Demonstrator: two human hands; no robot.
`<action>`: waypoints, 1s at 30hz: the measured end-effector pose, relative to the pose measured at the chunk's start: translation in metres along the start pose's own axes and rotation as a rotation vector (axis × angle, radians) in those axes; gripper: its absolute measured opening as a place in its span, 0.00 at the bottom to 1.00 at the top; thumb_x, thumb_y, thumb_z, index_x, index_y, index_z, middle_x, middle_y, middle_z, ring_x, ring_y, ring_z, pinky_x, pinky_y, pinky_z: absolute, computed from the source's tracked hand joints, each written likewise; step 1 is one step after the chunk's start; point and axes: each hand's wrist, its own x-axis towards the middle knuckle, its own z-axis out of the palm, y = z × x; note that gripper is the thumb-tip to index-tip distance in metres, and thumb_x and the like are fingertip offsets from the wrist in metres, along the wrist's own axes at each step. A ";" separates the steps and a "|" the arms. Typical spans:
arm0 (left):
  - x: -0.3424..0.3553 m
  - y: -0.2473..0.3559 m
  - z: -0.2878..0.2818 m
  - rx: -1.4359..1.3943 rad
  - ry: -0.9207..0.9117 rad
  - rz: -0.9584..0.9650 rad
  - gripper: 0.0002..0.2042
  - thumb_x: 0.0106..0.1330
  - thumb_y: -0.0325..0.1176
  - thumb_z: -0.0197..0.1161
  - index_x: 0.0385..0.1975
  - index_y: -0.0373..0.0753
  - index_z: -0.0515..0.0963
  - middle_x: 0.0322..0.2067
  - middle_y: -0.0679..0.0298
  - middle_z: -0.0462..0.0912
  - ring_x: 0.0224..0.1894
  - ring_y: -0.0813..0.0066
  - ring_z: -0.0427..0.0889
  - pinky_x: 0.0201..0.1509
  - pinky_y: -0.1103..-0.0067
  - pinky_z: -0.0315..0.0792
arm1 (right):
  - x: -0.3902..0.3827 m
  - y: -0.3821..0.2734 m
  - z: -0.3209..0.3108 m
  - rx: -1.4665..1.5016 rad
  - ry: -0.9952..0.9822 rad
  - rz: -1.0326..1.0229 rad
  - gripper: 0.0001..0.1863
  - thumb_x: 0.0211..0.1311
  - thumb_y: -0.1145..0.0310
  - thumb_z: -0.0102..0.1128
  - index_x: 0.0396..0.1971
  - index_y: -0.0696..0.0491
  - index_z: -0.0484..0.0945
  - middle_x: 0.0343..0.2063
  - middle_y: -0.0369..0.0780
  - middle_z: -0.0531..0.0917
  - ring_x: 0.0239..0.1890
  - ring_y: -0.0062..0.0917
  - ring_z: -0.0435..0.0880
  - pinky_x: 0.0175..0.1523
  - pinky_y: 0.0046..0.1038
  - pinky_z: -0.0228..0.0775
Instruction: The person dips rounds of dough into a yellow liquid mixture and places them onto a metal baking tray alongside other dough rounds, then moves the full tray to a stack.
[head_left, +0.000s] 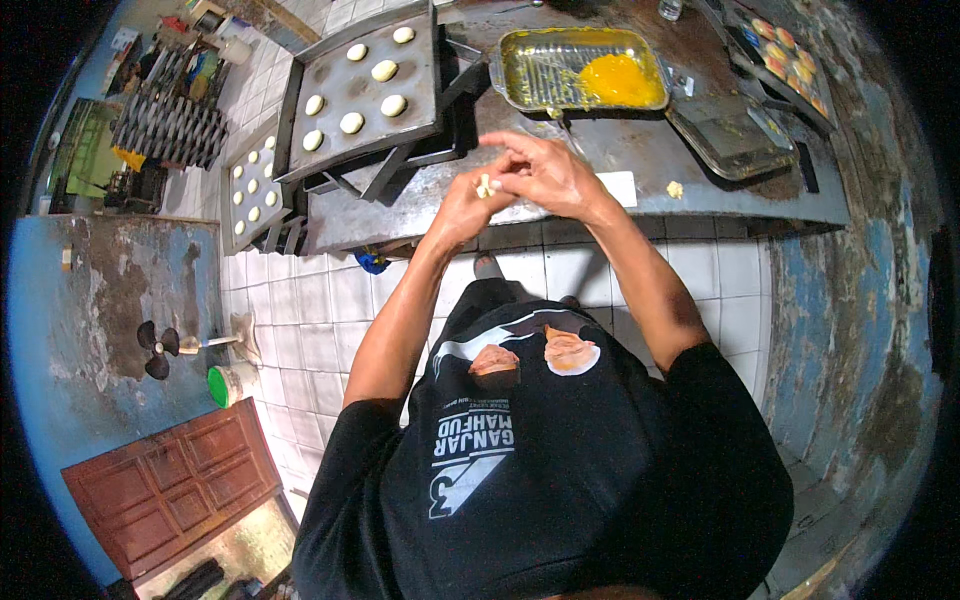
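Both hands meet in front of me at the table's near edge. A small lump of pale dough [486,188] is held between them. My left hand [462,212] is closed around the dough from the left, its palm partly turned up. My right hand [556,180] reaches across from the right, its thumb and fingers curled in against the dough and overlapping the left fingers. Some right fingertips are hidden. Left of the hands, a dark baking tray [330,95] carries several round, pale dough balls [383,71].
Behind the hands sits a metal pan [520,40] with yellow egg-like liquid [622,80]. An empty dark tray [735,135] lies right, near a crumb of dough [675,189]. A lower tray [240,212] of dough balls is at far left; filled buns [790,55] stand at far right.
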 end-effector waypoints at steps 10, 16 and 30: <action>0.040 -0.032 -0.092 -0.912 0.156 0.027 0.41 0.71 0.67 0.41 0.75 0.42 0.49 0.76 0.61 0.44 0.76 0.67 0.45 0.78 0.69 0.38 | 0.125 0.036 0.113 0.303 0.522 0.006 0.20 0.61 0.62 0.69 0.46 0.59 0.75 0.42 0.39 0.81 0.45 0.27 0.80 0.51 0.30 0.73; 0.075 -0.057 -0.198 -0.779 0.398 -0.129 0.31 0.75 0.55 0.49 0.62 0.32 0.73 0.63 0.51 0.73 0.61 0.71 0.73 0.63 0.76 0.68 | 0.236 0.030 0.151 0.997 0.221 0.440 0.23 0.77 0.50 0.46 0.56 0.55 0.71 0.48 0.38 0.81 0.49 0.23 0.81 0.55 0.26 0.71; 0.132 -0.183 -0.364 -0.329 0.716 0.169 0.23 0.76 0.37 0.51 0.65 0.30 0.65 0.57 0.50 0.76 0.60 0.64 0.75 0.63 0.75 0.69 | 0.467 0.070 0.181 0.278 0.219 0.576 0.25 0.66 0.54 0.63 0.52 0.58 0.74 0.44 0.43 0.82 0.46 0.32 0.81 0.52 0.39 0.72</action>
